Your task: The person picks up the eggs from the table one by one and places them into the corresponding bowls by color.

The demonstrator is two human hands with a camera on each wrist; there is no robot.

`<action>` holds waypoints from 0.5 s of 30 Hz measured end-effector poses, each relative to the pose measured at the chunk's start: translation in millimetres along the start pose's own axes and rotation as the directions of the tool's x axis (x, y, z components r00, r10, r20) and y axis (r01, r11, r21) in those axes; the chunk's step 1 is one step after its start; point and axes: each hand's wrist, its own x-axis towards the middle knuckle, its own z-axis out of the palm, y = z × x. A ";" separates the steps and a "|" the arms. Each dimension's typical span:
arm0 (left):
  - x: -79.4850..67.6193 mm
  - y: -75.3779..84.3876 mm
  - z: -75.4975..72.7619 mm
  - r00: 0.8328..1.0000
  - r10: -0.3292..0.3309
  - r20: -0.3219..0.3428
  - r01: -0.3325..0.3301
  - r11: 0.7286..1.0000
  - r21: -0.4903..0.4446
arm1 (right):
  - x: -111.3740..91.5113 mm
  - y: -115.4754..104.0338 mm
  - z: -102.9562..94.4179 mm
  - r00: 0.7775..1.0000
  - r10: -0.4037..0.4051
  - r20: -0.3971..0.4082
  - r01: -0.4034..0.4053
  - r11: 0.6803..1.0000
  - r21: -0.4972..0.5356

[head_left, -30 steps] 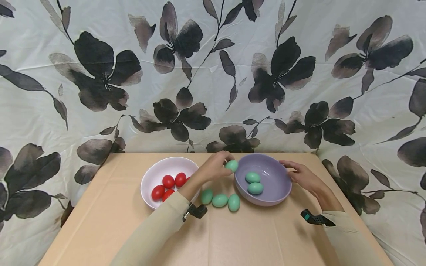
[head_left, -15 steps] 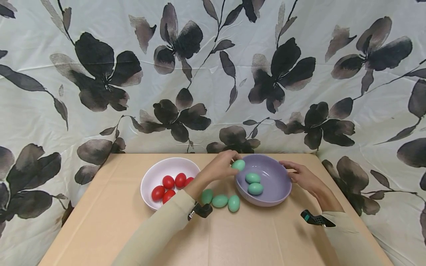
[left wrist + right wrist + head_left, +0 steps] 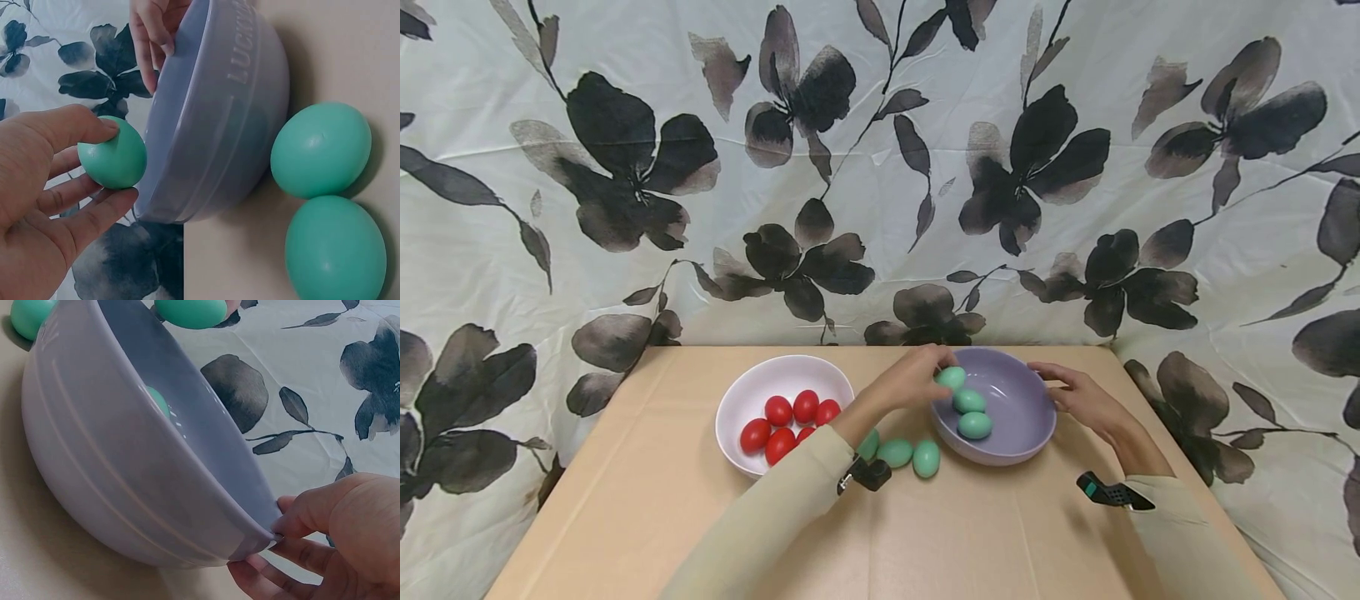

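Observation:
My left hand (image 3: 910,383) pinches a green egg (image 3: 951,378) over the left rim of the purple bowl (image 3: 1000,457). In the left wrist view, the thumb lies on one side of that held egg (image 3: 115,159) and the fingertips on the other. Two more green eggs (image 3: 976,426) lie inside the bowl. At the bowl's right side my right hand (image 3: 1093,408) grips the rim. The right wrist view shows its thumb (image 3: 300,515) on the inner side of the rim and the other fingers under the outside.
Three green eggs (image 3: 927,458) lie on the table (image 3: 955,542) in front of the bowls, one partly behind my left wrist. A white bowl (image 3: 737,379) with several red eggs (image 3: 756,435) stands at the left. A floral cloth (image 3: 880,208) hangs behind the table.
My left hand has carried the green egg rightward, from beside the purple bowl to over its left rim. The right hand has stayed at the bowl's rim.

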 end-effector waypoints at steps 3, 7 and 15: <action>3.1 -0.2 3.3 1.000 0.011 0.004 -0.011 1.000 0.002 | 1.2 1.2 -0.4 1.000 0.004 -0.001 -0.004 1.000 0.005; 8.8 0.0 8.1 0.999 0.032 0.014 -0.033 0.999 0.018 | 1.8 1.3 -1.3 1.000 0.003 -0.004 -0.003 1.000 0.004; 17.4 1.3 17.2 0.998 0.018 0.068 -0.020 0.999 0.026 | 1.4 0.2 -1.6 1.000 0.009 -0.005 -0.009 1.000 -0.003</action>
